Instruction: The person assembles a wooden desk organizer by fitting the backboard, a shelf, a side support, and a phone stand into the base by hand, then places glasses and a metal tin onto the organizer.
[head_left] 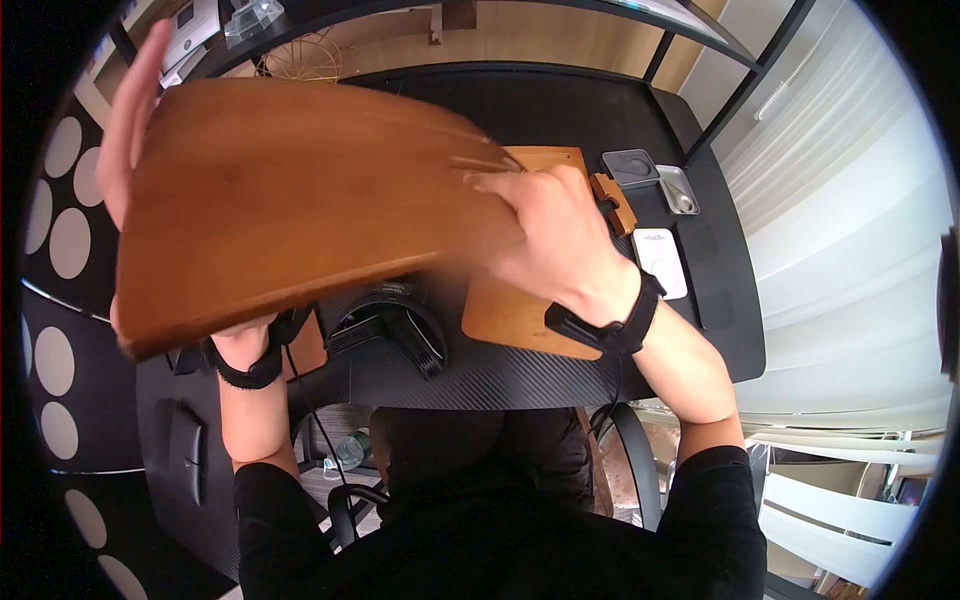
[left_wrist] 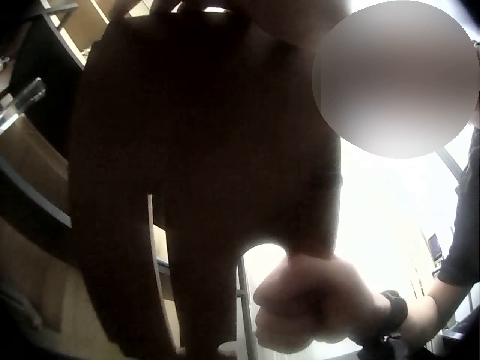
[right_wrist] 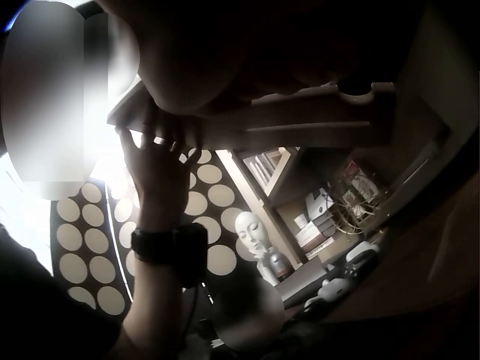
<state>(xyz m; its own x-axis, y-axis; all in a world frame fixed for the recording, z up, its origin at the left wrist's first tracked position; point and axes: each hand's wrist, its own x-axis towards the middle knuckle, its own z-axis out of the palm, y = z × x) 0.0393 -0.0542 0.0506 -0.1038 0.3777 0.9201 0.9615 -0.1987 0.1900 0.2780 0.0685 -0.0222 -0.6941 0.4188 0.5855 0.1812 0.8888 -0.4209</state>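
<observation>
A large brown wooden board [head_left: 300, 190] is held tilted above the desk, blurred at its right end. My right hand [head_left: 560, 235] grips that end, and in the left wrist view the right hand [left_wrist: 315, 300] is curled round the board beside a rounded cutout. That view also shows a long slot in the dark board [left_wrist: 202, 135]. At the opposite edge, my left hand [head_left: 120, 150] supports the board with extended fingers; its palm is largely hidden. From the right wrist view, the left hand [right_wrist: 161, 172] has spread fingers against the board.
On the black desk [head_left: 480, 385] lie a tan board [head_left: 540, 315], a small wooden piece [head_left: 613, 205], a white box [head_left: 660, 262] and two small trays, one being a grey tray [head_left: 630, 168]. A black curved stand [head_left: 395, 325] is below the raised board. A shelf frame crosses behind.
</observation>
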